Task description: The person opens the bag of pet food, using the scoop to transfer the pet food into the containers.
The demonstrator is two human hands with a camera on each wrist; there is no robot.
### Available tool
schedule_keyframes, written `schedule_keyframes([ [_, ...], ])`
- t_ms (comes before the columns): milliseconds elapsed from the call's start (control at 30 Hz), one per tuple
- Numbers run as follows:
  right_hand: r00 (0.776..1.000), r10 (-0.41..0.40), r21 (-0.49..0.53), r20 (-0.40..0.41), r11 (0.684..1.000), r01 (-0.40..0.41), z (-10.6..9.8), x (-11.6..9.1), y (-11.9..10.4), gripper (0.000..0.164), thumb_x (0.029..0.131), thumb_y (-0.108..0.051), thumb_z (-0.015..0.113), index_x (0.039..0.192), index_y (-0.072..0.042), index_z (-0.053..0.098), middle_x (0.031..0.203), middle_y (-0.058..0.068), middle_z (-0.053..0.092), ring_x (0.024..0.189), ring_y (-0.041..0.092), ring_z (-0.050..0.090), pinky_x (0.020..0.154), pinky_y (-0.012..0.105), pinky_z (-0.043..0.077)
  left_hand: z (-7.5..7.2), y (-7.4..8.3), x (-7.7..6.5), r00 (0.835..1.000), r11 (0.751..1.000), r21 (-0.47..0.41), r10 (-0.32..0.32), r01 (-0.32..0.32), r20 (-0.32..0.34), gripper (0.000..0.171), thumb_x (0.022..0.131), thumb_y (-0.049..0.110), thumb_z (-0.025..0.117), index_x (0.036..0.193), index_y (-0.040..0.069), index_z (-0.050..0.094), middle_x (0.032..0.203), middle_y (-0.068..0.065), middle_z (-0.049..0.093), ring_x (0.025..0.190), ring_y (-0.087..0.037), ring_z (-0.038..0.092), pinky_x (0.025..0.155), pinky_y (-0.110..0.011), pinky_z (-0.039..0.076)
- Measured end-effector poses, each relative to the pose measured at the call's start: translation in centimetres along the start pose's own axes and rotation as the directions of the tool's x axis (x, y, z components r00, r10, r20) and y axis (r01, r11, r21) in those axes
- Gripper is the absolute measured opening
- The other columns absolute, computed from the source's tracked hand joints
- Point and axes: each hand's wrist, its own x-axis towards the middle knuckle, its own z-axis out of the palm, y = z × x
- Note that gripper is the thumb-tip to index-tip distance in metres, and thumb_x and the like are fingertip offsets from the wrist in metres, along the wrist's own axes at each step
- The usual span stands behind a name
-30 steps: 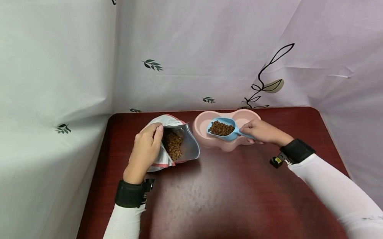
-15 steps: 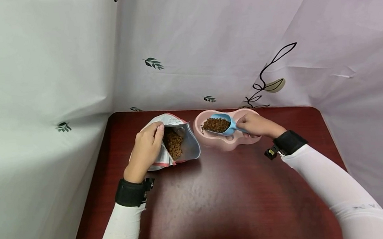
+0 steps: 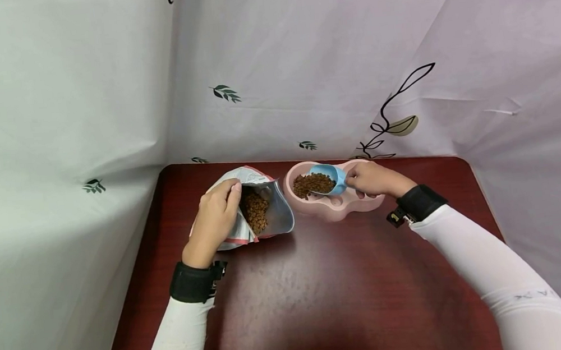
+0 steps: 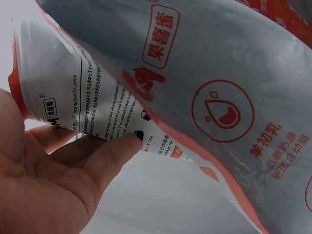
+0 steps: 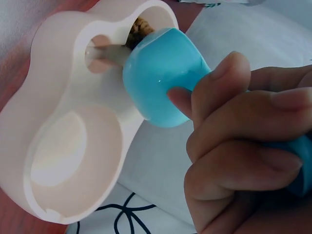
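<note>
My left hand [image 3: 214,221] grips the upper edge of a printed pet food bag [image 3: 280,214]. The bag's mouth gapes to the right, showing brown kibble [image 3: 256,211] inside. In the left wrist view the fingers [image 4: 105,161] lie against the bag's printed panel. With my right hand [image 3: 374,180] I hold a blue scoop [image 5: 161,78] by its handle, fingers curled round it. The scoop is tilted over the left hollow of a pink double pet bowl [image 3: 334,213], and kibble [image 3: 307,185] runs from its lip into that hollow. The right hollow [image 5: 97,151] holds nothing.
A dark red table [image 3: 332,294] carries the bag and bowl near its far edge. Pale patterned cloth [image 3: 271,74] hangs behind and at both sides. Black straps with small cameras circle both wrists.
My right hand has moved a little left and tipped the scoop, and kibble has slid from it into the left hollow. My left hand and the bag stay nearly still.
</note>
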Motion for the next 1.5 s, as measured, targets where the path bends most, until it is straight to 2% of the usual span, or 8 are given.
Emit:
schedule_keyframes([
  [367,1.000,-0.010,-0.145,0.004,0.989,0.010,-0.5,-0.1,-0.6,0.028,0.105,-0.020,0.049,0.094,-0.007,0.071,0.057,0.000,0.059,0.045,0.013,0.050,0.051,0.030,0.041,0.0,0.0,0.0,1.000,1.000,0.004,-0.004,0.004,0.009,0.042,0.111,0.036,0.044,0.128,0.006,0.068,0.124,-0.012,0.071,0.118,-0.030,0.067,0.101,-0.052,0.052],
  [700,0.987,-0.088,-0.377,-0.136,0.926,0.031,0.0,-0.3,-2.2,0.019,0.101,-0.013,0.057,0.088,-0.005,0.069,0.075,0.003,0.055,0.066,0.019,0.049,0.066,0.036,0.042,-0.1,0.0,0.2,1.000,1.000,0.009,0.006,-0.006,0.000,0.040,0.111,0.034,0.044,0.127,0.006,0.069,0.123,-0.012,0.072,0.117,-0.030,0.067,0.100,-0.052,0.052],
  [833,0.981,-0.091,-0.381,-0.174,0.924,0.018,0.1,-0.6,-2.5,0.021,0.100,-0.011,0.054,0.080,-0.008,0.059,0.077,0.005,0.050,0.068,0.020,0.047,0.067,0.037,0.042,-0.1,0.0,0.2,1.000,1.000,0.010,0.006,-0.006,0.002,0.041,0.111,0.035,0.044,0.127,0.006,0.069,0.124,-0.012,0.071,0.118,-0.030,0.067,0.101,-0.052,0.052],
  [933,0.977,-0.092,-0.297,-0.191,0.954,0.032,0.1,-0.9,-2.3,0.017,0.102,-0.011,0.052,0.090,-0.007,0.063,0.076,0.004,0.052,0.066,0.018,0.049,0.066,0.035,0.041,0.0,0.0,0.3,1.000,1.000,0.003,0.003,-0.003,0.005,0.042,0.111,0.035,0.044,0.128,0.005,0.068,0.124,-0.013,0.071,0.119,-0.031,0.067,0.101,-0.053,0.052],
  [1033,0.976,-0.082,-0.139,-0.201,0.989,0.054,0.2,-1.7,-2.0,0.021,0.105,-0.014,0.052,0.115,-0.006,0.068,0.074,0.003,0.061,0.060,0.015,0.051,0.062,0.032,0.042,0.1,-0.1,0.2,1.000,1.000,-0.003,-0.004,0.004,0.011,0.043,0.111,0.036,0.043,0.130,0.006,0.068,0.126,-0.013,0.071,0.120,-0.031,0.066,0.101,-0.053,0.052],
  [1133,0.977,-0.058,0.028,-0.203,0.997,0.065,0.3,-3.0,-1.8,0.031,0.107,-0.019,0.053,0.134,-0.010,0.063,0.073,0.004,0.066,0.053,0.015,0.052,0.054,0.030,0.042,0.3,-0.1,0.1,1.000,1.000,-0.004,-0.014,0.015,0.020,0.044,0.112,0.038,0.043,0.130,0.007,0.068,0.127,-0.012,0.070,0.120,-0.030,0.066,0.101,-0.052,0.052],
  [1333,0.977,-0.047,0.279,-0.206,0.954,0.105,1.0,-5.8,-2.0,0.024,0.108,-0.024,0.055,0.128,-0.012,0.061,0.076,0.008,0.066,0.054,0.014,0.050,0.050,0.028,0.042,0.4,0.0,-0.1,1.000,1.000,-0.002,-0.020,0.020,0.015,0.045,0.111,0.038,0.042,0.131,0.007,0.067,0.127,-0.012,0.070,0.120,-0.030,0.066,0.101,-0.052,0.052],
  [1500,0.980,-0.081,0.439,-0.182,0.885,0.155,1.7,-7.7,-2.9,0.024,0.109,-0.022,0.052,0.124,-0.005,0.060,0.075,0.011,0.063,0.049,0.011,0.040,0.046,0.028,0.036,0.3,0.1,-0.1,1.000,1.000,-0.007,-0.020,0.021,0.013,0.045,0.112,0.038,0.042,0.132,0.006,0.067,0.130,-0.014,0.069,0.123,-0.030,0.065,0.102,-0.052,0.052],
])
